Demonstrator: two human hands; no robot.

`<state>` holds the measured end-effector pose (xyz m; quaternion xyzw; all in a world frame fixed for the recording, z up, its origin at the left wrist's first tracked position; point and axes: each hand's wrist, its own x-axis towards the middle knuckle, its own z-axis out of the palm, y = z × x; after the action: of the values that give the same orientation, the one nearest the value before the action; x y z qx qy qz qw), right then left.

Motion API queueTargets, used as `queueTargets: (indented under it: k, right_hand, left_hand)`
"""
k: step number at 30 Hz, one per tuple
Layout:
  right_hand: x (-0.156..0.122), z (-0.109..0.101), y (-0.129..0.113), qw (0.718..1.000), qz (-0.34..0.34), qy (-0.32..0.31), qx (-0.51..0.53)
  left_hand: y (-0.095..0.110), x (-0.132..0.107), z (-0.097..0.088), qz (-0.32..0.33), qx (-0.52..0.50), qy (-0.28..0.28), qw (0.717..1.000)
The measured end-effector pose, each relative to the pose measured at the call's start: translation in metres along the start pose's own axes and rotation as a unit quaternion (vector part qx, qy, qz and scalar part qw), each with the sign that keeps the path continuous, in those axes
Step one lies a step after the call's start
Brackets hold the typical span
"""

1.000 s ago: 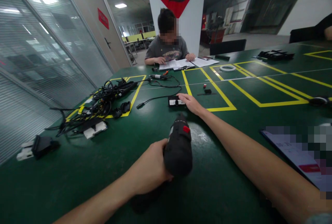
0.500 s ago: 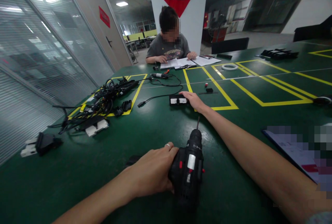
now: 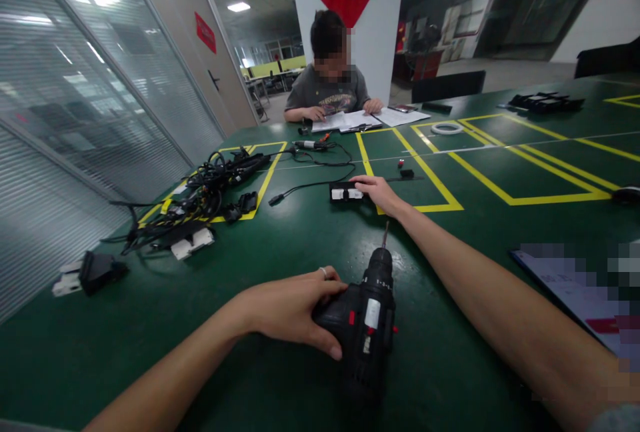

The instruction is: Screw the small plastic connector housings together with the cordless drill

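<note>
My left hand [image 3: 293, 307] lies over the rear of a black cordless drill [image 3: 367, 315] close to me on the green table, fingers wrapped across its body. A ring shows on one finger. The drill's bit points away from me. Farther out, my right hand [image 3: 380, 194] rests flat with its fingertips against the end of a black-and-white connector block [image 3: 346, 193], not closed around it. A thin black cable [image 3: 315, 185] runs from that block's side of the table.
A tangled bundle of black cables [image 3: 200, 193] and white-and-black plugs [image 3: 95, 273] lie at left, inside and beyond yellow tape lines. A seated person [image 3: 333, 89] handles papers [image 3: 345, 122] across the table. A white tape roll [image 3: 447, 128] lies farther right. A blurred document [image 3: 565, 292] lies at right.
The drill has swung round so its bit points away from me, and it sits lower. My left hand has slid back over its body. My right hand has stayed by the connector block.
</note>
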<state>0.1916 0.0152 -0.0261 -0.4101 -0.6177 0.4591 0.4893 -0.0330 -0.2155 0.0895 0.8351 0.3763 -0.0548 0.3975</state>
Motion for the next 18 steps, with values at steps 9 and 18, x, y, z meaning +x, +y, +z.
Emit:
queueTargets:
  k: [9,18]
  right_hand:
    - [-0.001,0.0,-0.001,1.0,-0.003,-0.004,-0.011]
    - [0.002,0.001,-0.002,1.0,-0.014,-0.011,-0.012]
  left_hand:
    - [-0.081,0.086,-0.046,0.068,0.18,0.392,0.9]
    - [-0.109,0.158,-0.063,0.128,0.32,0.393,0.853]
